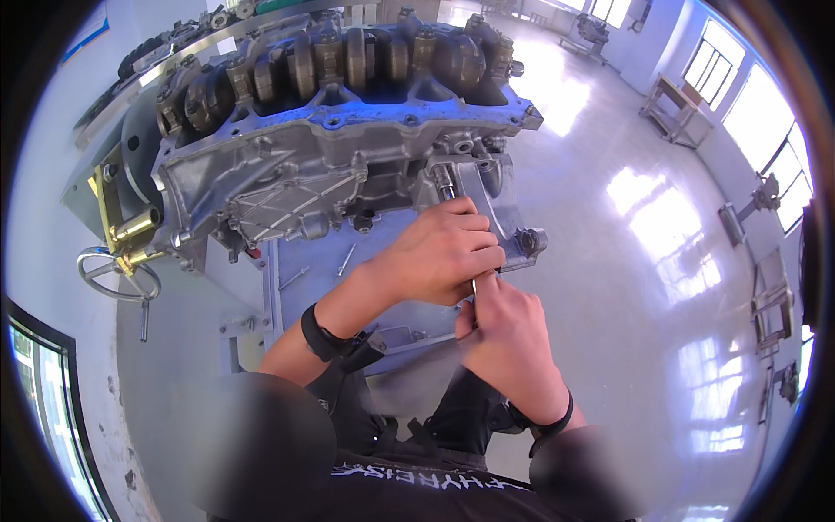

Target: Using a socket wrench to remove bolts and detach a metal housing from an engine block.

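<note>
An engine block (287, 178) with its crankshaft (352, 61) on top is mounted in front of me. My left hand (444, 248) is closed around the shiny shaft of a socket wrench (446, 190). The wrench's socket end meets a metal bracket (474, 187) at the block's right side; the fastener beneath it is hidden. Just below and to the right, my right hand (509, 335) grips the lower part of the same tool, a short piece of which shows between the two hands.
A gold-coloured mount (130, 230) with a handwheel (117, 274) stands at the left. Below the block, loose bolts (347, 260) lie on a grey tray (304, 248). Another workbench (677, 113) is farther off at the right, on the shiny floor (609, 348).
</note>
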Demonstrator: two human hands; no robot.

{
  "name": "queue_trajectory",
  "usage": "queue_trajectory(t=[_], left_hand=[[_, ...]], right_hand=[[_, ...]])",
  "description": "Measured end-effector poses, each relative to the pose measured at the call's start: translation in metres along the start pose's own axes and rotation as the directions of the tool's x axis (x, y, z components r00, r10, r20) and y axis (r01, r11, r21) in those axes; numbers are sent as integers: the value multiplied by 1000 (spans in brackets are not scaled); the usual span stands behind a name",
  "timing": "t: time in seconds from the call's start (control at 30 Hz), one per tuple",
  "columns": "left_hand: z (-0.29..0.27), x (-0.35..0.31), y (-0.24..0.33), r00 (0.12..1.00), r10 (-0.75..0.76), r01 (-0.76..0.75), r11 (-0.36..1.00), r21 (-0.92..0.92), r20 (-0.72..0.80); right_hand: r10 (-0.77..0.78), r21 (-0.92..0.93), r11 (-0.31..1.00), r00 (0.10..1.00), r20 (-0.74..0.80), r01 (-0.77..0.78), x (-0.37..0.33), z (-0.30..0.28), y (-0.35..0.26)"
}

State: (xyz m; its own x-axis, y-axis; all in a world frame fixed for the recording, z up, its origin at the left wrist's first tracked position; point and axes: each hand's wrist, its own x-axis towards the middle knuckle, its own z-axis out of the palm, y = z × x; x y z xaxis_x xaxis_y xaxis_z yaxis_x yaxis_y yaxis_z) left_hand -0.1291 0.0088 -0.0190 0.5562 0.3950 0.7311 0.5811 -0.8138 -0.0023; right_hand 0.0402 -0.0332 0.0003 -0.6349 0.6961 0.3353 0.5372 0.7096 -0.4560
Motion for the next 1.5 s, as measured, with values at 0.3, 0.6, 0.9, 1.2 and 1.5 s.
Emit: queue_trajectory(t=[0.3,0.6,0.9,1.2,1.5], left_hand=[[10,-27,22,860,-244,193,969,-157,-449],[12,-19,33,435,-859,376,-100,-921,271],[28,-6,35,562,-768,-186,-479,-858,307],[48,-12,25,735,-641,-316,-613,-724,222],[60,-13,23,803,-589,-407,-652,-640,91]], right_hand=[[72,-406,913,992,102,-25,0,0,-19],[-23,-180,984,997,-74,9,-2,12,-5],[101,519,854,986,-131,-18,-10,32,14],[16,595,-761,909,416,-259,-17,52,42],[355,954,-98,886,300,-284,-13,26,35]])
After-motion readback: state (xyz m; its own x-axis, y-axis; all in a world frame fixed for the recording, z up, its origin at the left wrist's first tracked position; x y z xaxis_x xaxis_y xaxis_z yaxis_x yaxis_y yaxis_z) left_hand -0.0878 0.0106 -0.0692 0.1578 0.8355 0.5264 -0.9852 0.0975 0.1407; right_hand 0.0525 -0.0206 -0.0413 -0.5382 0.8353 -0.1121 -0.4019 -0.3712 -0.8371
